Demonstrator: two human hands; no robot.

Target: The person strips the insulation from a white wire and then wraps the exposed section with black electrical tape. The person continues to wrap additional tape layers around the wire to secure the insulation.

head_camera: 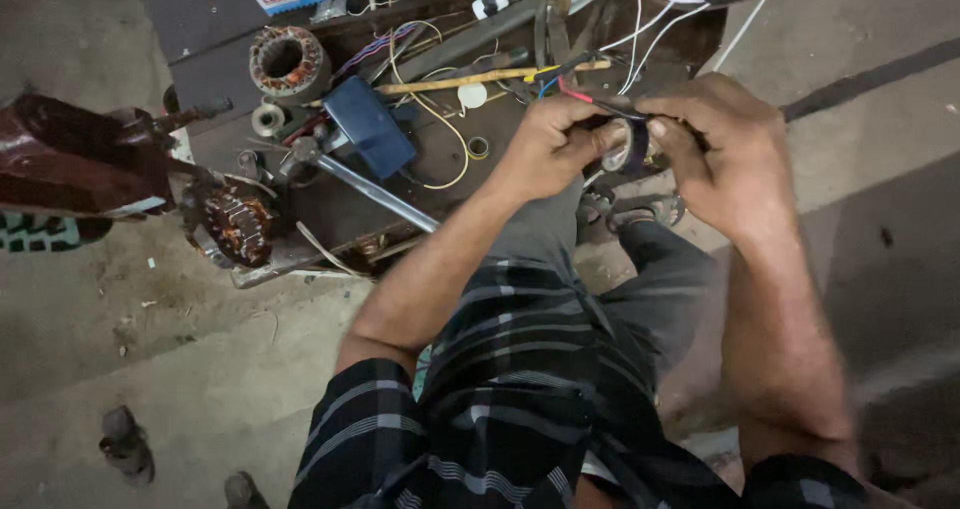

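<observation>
My left hand [545,147] and my right hand [725,154] meet in front of me over a low dark workboard [330,204]. Between them sits a roll of dark insulating tape [630,149]; the right hand's fingers grip the roll and the left hand pinches its near side together with thin wires. A red wire [578,95] and other coloured wires run from the hands up toward the bench. My legs in dark trousers show below the hands.
On the board lie a copper-wound stator [288,64], a blue box-shaped part [368,126], a metal rod [375,191], a wooden stick [490,77] and white cables [660,24]. A wound rotor [238,227] and a reddish-brown motor housing [70,159] sit at the left. Concrete floor surrounds it.
</observation>
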